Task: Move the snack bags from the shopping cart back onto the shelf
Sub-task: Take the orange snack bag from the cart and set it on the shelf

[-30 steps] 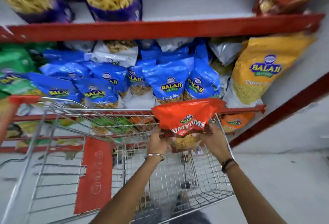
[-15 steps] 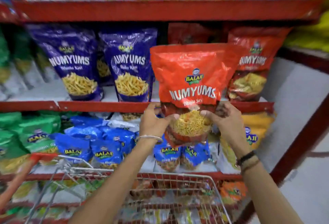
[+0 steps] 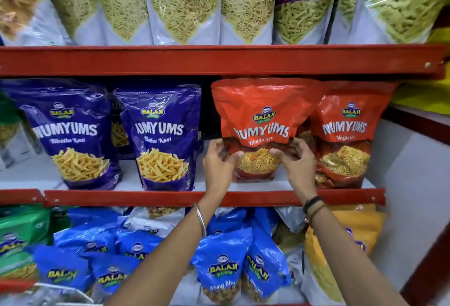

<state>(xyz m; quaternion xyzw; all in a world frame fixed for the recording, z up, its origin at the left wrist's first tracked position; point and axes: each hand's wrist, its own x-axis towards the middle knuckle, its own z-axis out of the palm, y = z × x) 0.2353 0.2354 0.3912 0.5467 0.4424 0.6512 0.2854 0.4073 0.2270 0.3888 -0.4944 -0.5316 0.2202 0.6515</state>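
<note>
A red Numyums snack bag (image 3: 260, 115) stands upright on the middle shelf (image 3: 170, 197), its base on the white shelf board. My left hand (image 3: 219, 164) grips its lower left side and my right hand (image 3: 295, 162) grips its lower right side. Just right of it stands a second red Numyums bag (image 3: 345, 132), touching it. Only a bit of the shopping cart's wire rim (image 3: 60, 290) shows at the bottom left.
Two purple Numyums bags (image 3: 158, 135) stand left of the red one, with a dark gap between. Aloo Sev and Gathiya bags (image 3: 185, 6) fill the top shelf. Blue, green and yellow Balaji bags (image 3: 224, 269) crowd the lower shelf. A white wall (image 3: 414, 184) is at right.
Both hands lifted the red bag out of the cart, up and forward, and it now rests on the middle shelf beside the other red bag. The view has tilted upward, away from the cart.
</note>
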